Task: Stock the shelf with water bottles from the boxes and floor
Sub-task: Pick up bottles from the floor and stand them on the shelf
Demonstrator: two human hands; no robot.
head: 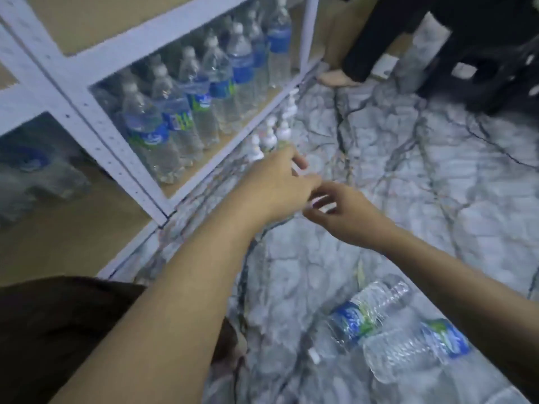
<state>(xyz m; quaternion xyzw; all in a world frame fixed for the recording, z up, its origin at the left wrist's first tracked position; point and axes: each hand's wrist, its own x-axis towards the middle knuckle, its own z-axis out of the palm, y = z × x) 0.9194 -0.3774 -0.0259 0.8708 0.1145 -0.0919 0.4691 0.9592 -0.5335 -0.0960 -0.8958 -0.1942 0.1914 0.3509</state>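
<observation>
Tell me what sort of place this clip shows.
Probably a small shop's storeroom: a metal shelf lined with bottles, loose bottles lying on the marbled floor.

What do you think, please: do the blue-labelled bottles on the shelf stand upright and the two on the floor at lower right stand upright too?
Not quite: the head view shows the two floor bottles lying on their sides. The blue-labelled bottles on the shelf do stand upright.

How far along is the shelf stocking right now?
Done: a row of clear blue-labelled plastic water bottles stands on the white metal shelf. In hand: the left hand and right hand meet by white-capped bottles lower down; blur hides any grip. Left: two more bottles lying on the grey marbled floor.
</observation>
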